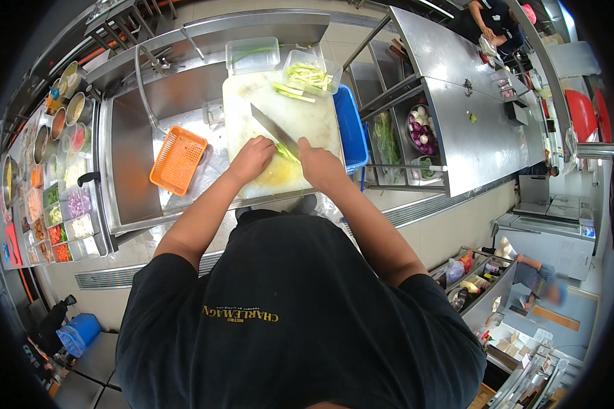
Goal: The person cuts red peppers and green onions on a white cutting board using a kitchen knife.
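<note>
A large kitchen knife (274,127) lies slantwise over the white cutting board (242,92), its tip pointing to the far left. My right hand (320,165) is wrapped round its handle. Close to the blade, my left hand (254,159) is curled over pale green stalks (288,154), which look like celery; its fingers partly hide them. More cut stalks (294,93) lie at the board's far right. Beside those, a clear container (329,77) holds a heap of cut sticks. Another clear container (252,56) at the far edge has a few green pieces.
The board rests across a steel sink (131,146). An orange basket (196,144) sits in the sink to the left. A blue bin (352,129) stands right of the board. Trays of chopped ingredients (80,202) fill the left counter. A steel table (481,129) is at the right.
</note>
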A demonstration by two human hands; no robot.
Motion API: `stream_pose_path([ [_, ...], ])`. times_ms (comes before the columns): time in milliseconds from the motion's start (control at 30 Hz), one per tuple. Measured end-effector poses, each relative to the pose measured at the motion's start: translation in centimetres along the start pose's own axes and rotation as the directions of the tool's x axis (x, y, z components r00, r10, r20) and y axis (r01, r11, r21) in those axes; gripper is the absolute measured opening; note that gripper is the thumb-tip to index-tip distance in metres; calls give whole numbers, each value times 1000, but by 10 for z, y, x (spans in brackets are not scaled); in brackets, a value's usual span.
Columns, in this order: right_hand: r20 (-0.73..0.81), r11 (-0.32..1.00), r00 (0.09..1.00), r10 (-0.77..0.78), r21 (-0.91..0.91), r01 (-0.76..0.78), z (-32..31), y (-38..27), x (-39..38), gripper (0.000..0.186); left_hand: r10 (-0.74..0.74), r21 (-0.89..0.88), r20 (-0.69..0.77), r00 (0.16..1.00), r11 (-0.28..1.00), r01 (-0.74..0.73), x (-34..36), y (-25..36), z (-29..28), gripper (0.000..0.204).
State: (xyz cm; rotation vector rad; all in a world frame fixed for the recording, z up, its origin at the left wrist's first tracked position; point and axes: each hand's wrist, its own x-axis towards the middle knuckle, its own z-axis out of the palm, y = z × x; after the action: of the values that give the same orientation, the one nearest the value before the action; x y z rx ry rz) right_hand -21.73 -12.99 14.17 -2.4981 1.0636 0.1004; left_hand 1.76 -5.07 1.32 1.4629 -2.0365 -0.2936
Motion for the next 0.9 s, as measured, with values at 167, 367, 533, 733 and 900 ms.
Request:
stream_pose_path([
  [167,26,999,999,30,-45,-29,23,-12,9,17,3,-3,11,1000,1000,-3,4,-1,0,19],
  [367,-6,999,1000,25,-32,-25,36,-17,15,19,38,7,-8,999,999,-38,4,-1,2,14],
  [533,-30,1000,1000,6,0,-6,32,-19,13,24,27,24,-15,1000,999,-27,3,-3,7,12],
  [733,86,999,995,42,-19,-41,34,-25,20,31,47,-6,21,999,999,-47,5,-7,6,12],
  [900,11,998,999,42,48,-42,35,-27,12,20,43,11,-50,998,999,-43,-1,0,6,11],
])
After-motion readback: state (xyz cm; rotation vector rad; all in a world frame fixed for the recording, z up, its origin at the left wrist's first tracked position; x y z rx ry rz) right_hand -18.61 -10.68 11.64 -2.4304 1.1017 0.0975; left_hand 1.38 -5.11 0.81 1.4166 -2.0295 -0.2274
